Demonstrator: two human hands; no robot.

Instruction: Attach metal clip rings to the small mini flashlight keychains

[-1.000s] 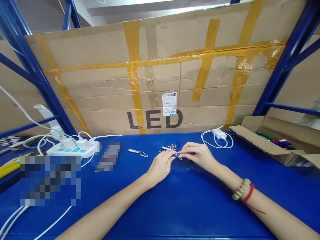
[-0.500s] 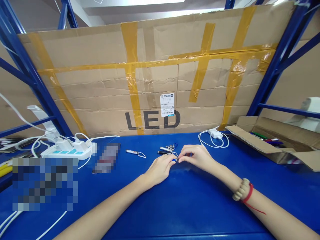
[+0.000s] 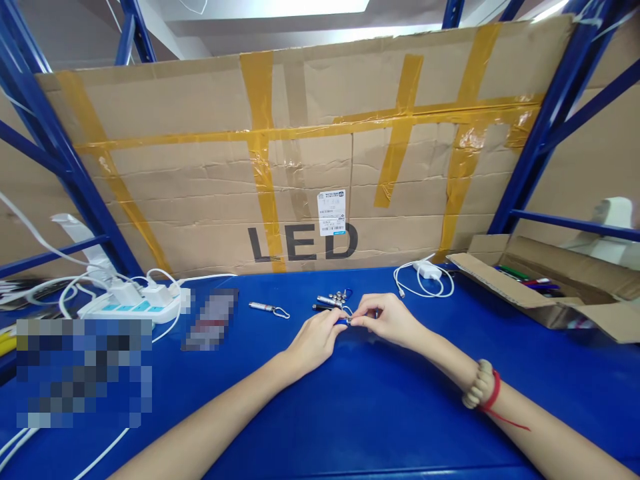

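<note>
Brown cardboard (image 3: pixel 210 193), crossed with yellow tape and printed "LED", stands behind a blue tabletop (image 3: pixel 380 413). Near the middle of that surface, a small blue piece (image 3: pixel 343 321) with a metal end sits at the fingertips of both hands, spanning the narrow gap between them. Its blue part is pinched between the thumb and fingers of the left hand (image 3: pixel 314 339); the right hand (image 3: pixel 387 320) grips the metal end with thumb and forefinger. Much of the piece is hidden by the fingers. Just beyond the left fingertips lie a black cylinder (image 3: pixel 321 307), a silver cylinder (image 3: pixel 327 301) and some small round silver pieces (image 3: pixel 342 295). Farther left, apart from both hands, rests a silver penlight (image 3: pixel 261 307) with a loop-shaped clip (image 3: pixel 282 313).
</note>
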